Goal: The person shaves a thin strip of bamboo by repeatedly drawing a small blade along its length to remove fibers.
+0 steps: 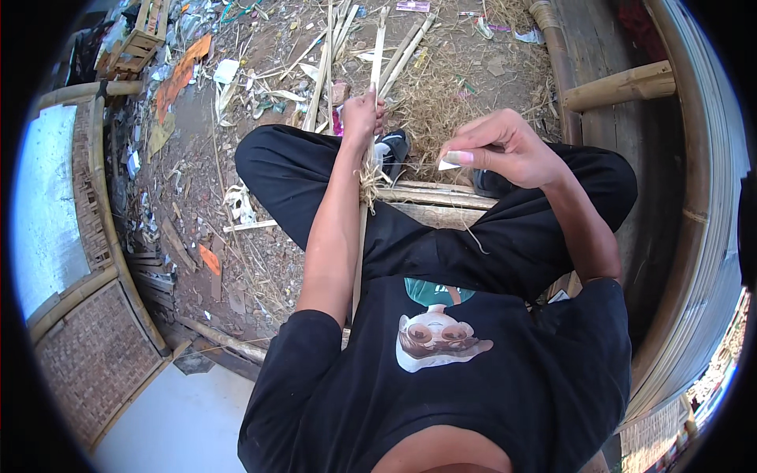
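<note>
My left hand [363, 117] is closed round a long, pale bamboo strip [379, 55] that runs from the ground ahead back along my left forearm. Below that hand, a tuft of curled shavings [369, 186] clings to the strip. My right hand [509, 148], raised over my right leg and apart from the strip, has thumb and forefinger pinched together. A small white pointed piece [447, 165] shows at its thumb tip; its kind cannot be made out, and the rest is hidden by the fingers.
Several loose bamboo strips [406, 55] lie ahead beside a heap of fine shavings [430, 102]. Bamboo poles [434, 195] cross between my bent legs. Scraps and orange pieces [181, 75] litter the ground at left, near a wooden crate [142, 39]. A bamboo-framed wall [694, 197] stands at right.
</note>
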Tool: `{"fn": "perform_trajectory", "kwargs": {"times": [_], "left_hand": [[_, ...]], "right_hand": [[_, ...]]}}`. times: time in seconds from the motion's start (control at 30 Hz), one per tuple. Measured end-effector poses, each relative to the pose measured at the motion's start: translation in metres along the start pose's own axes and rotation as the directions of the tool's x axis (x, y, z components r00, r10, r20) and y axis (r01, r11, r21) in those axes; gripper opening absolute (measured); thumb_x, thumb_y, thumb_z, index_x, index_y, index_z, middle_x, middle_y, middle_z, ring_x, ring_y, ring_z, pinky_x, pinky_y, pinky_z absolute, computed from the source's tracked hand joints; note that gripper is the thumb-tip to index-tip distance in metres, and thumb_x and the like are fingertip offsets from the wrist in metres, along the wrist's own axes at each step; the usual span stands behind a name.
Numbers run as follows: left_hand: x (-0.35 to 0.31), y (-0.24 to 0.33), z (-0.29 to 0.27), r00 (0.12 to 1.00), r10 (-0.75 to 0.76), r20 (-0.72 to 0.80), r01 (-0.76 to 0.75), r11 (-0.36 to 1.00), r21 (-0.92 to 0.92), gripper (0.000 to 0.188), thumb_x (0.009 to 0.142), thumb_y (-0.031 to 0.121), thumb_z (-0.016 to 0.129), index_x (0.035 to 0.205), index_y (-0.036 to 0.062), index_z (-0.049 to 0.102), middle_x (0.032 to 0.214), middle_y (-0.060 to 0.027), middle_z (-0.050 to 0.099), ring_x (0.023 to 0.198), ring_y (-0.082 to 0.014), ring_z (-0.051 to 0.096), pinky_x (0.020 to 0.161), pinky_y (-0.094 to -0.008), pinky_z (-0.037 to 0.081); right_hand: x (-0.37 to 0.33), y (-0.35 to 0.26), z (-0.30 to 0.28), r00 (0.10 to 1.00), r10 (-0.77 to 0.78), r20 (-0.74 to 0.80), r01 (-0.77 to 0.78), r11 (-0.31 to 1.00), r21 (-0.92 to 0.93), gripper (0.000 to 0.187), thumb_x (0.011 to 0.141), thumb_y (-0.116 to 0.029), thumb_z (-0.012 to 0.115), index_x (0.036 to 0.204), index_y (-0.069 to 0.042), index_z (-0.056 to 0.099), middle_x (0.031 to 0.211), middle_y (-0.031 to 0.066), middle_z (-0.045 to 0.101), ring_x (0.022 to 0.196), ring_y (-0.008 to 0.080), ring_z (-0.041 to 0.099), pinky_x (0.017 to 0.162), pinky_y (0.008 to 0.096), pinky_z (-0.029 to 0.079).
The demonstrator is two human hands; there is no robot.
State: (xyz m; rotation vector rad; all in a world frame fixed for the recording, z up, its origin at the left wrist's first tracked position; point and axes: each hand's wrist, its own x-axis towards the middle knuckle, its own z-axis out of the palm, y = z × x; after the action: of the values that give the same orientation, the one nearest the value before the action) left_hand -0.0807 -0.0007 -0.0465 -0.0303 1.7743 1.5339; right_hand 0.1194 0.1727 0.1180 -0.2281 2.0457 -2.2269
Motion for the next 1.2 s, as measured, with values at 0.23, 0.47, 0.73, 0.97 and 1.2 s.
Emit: {"fn": "perform_trajectory", "kwargs": {"times": [0.23,0.47,0.73,0.97,1.2], "left_hand": [[0.065,0.077,-0.016,0.985,0.142,-0.101,-0.113,0.962,0.25,0.041,0.098,0.033,0.045,0.075,0.0003,0.055,0.052,-0.0012,0.047,0.036,-0.0102,0.039,0.033,-0.027,0.031],[0.094,0.103,-0.059,0.906,0.352,-0.237,-0.157,0.797,0.583,0.04,0.097,0.029,0.045,0.077,-0.0024,0.06,0.054,-0.0028,0.051,0.037,-0.0117,0.042,0.033,-0.0289,0.033],[0.054,0.161,-0.086,0.979,0.198,-0.054,-0.191,0.975,0.116,0.036,0.099,0.035,0.044,0.087,0.0018,0.048,0.055,0.0025,0.037,0.04,-0.0065,0.033,0.035,-0.0228,0.026],[-0.015,0.154,-0.022,0.98,0.085,0.183,-0.105,0.989,0.105,0.033,0.098,0.036,0.047,0.088,0.0046,0.051,0.054,0.004,0.036,0.038,-0.0049,0.03,0.034,-0.0208,0.022],[-0.087,0.097,0.013,0.934,-0.137,0.331,0.114,0.99,0.088,0.03,0.099,0.035,0.045,0.095,0.0062,0.052,0.055,0.0039,0.037,0.037,-0.0041,0.03,0.033,-0.0186,0.023]], "right_hand": [[-0.001,0.009,0.001,0.997,-0.023,-0.068,0.024,1.0,0.005,0.018,0.088,-0.007,0.063,0.101,0.005,0.067,0.081,0.0083,0.066,0.072,0.0081,0.054,0.064,0.0239,0.042],[-0.002,0.002,0.009,0.997,-0.051,-0.049,0.045,0.992,-0.115,0.017,0.088,-0.009,0.062,0.096,0.005,0.068,0.074,0.0094,0.063,0.065,0.0106,0.053,0.058,0.0256,0.04],[0.02,0.047,-0.045,0.875,-0.11,-0.471,-0.229,0.764,-0.603,0.021,0.081,-0.012,0.067,0.1,-0.002,0.069,0.074,0.0151,0.064,0.067,0.0239,0.063,0.061,0.0335,0.046],[0.053,0.12,-0.09,0.861,0.066,-0.504,-0.477,0.446,-0.757,0.072,0.064,-0.027,0.083,0.124,-0.002,0.053,0.107,0.0216,0.061,0.101,0.0359,0.058,0.088,0.0423,0.046],[0.056,0.165,-0.115,0.752,0.145,-0.643,-0.631,0.441,-0.638,0.046,0.077,-0.012,0.066,0.122,-0.008,0.057,0.11,0.0216,0.061,0.104,0.0378,0.058,0.089,0.0438,0.048]]}}
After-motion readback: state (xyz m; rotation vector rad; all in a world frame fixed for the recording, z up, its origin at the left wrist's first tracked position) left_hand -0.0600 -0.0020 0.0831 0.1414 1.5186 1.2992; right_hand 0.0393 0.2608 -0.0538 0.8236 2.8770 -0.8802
